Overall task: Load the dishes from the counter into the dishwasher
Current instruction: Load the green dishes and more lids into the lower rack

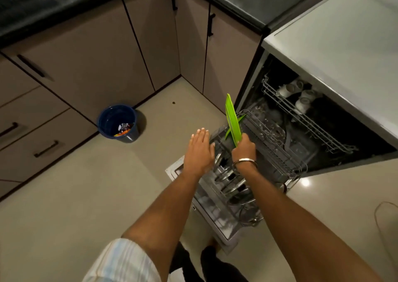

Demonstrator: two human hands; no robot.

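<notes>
The right hand (pixel 243 147) grips thin green plates (pixel 233 122) edge-down over the lower rack (pixel 286 152), left hand (pixel 199 150) spread flat beside; misjudged tines could make them slip

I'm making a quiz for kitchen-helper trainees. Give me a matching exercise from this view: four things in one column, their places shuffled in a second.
Things:
1. green plate
2. white cups
3. blue bin
4. steel plates

Places:
A. on the floor by the cabinets
B. in the right hand, above the lower rack
C. standing on edge in the lower rack
D. in the upper rack

Pairs: 1-B, 2-D, 3-A, 4-C
</notes>
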